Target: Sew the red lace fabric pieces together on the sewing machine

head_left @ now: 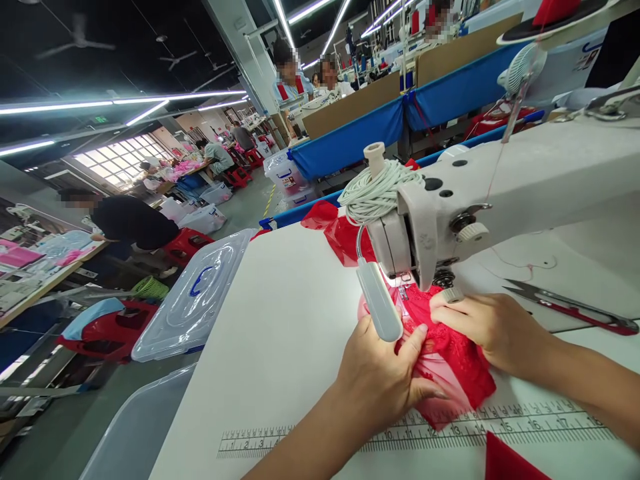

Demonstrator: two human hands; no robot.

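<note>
Rows of people sit at work across the long workshop under strip lights. In front of me a pale tabletop fills the near space, and over its right half reaches a big white sewing machine, its head low above the cloth. Off the table's left edge, a see-through lidded bin with a blue handle stands near a red stool draped with light blue cloth. A red lace fabric, partly sheer, lies bunched on the tabletop, its far end under the machine head, its near edge over a printed ruler scale. The left hand lies spread on the sheer side, thumb and forefinger apart, pressing down; its other fingers are partly behind a small lamp on a bendy neck. The right hand has its fingers bent onto the lace just below the machine's knob; whether it pinches the lace or only presses, I can't tell. Just beyond that wrist lie thread snips with red on the handle. A coil of pale cord sits atop the machine head.
</note>
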